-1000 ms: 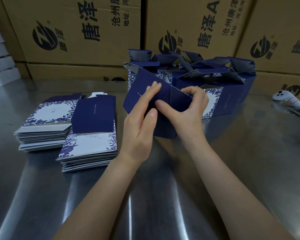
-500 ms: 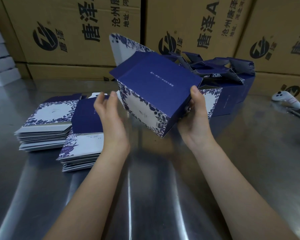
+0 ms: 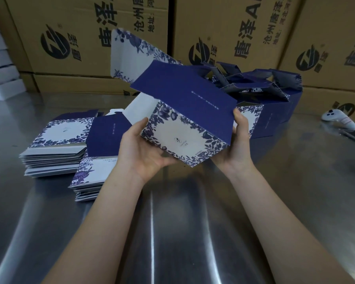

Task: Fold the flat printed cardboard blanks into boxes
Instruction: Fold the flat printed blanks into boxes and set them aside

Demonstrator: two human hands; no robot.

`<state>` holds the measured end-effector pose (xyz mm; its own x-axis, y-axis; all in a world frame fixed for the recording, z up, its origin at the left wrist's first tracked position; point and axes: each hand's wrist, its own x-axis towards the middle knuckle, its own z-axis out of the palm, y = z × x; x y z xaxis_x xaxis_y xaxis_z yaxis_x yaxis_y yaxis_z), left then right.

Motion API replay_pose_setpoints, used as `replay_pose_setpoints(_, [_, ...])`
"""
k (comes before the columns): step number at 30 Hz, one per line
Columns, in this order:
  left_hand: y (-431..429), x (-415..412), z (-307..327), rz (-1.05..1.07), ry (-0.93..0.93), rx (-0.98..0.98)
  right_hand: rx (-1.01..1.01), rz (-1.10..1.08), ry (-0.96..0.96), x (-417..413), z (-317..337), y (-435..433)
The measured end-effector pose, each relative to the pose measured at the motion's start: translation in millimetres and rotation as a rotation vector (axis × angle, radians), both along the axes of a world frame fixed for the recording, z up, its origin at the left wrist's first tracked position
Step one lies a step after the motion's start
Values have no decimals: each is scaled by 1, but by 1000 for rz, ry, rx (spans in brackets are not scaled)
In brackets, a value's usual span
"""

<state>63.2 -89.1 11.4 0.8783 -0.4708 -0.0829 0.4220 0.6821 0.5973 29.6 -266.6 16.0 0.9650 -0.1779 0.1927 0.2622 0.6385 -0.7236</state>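
We hold one box (image 3: 184, 111) in the air over the steel table (image 3: 193, 232), tilted, floral face toward us and navy panel on top. The left hand (image 3: 143, 152) cups it from below, palm up; the thumb (image 3: 140, 125) presses on the floral face and the other fingers curl under the lower edge. The right hand (image 3: 238, 144) grips the right edge; the thumb (image 3: 239, 117) lies along the navy panel's corner, and the other fingers are hidden behind the box, so we cannot tell how they lie.

The body looks squared up; one floral flap (image 3: 131, 54) stands open above and beyond the left fingers, so closing is not yet done, by our reading.

Beyond the right fingers sit the folded boxes (image 3: 275, 111), a cluster with their top flaps up; that part looks done, though we cannot count them.

Left of the left fingers lie the flat blanks (image 3: 55, 144) in two stacks, the nearer one (image 3: 94, 167) close to the left wrist; both are thick, so we judge much folding is left.

Far right of the right fingers lies a white controller (image 3: 340, 119); brown cartons (image 3: 90, 37) wall the back.
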Motion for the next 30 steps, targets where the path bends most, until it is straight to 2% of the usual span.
replay_pose_setpoints(6, [2,4,-1,13,48,40,-32,-80,134,7,-3,-2])
replay_pose_setpoints(9, [-2,3,0,196,28,70,-204,-238,211,12,-3,1])
replay_pose_setpoints(12, [-4,2,3,441,-76,171,-428,-500,214,11,-6,4])
replay_pose_setpoints(16, [-8,-1,2,688,-171,366,-567,-793,40,0,-5,14])
replay_pose_setpoints(20, [-14,-3,-3,821,-245,461,-746,-917,-266,-13,-3,30])
replay_pose_setpoints(23, [-19,-7,-8,916,-357,562,-930,-941,-536,-20,-5,42])
replay_pose_setpoints(25, [-22,-7,-11,935,-396,622,-1013,-909,-650,-23,-8,50])
replay_pose_setpoints(27, [-23,-7,-14,945,-425,675,-1069,-850,-727,-24,-12,56])
replay_pose_setpoints(30, [-24,-6,-18,936,-449,698,-1135,-793,-738,-22,-15,60])
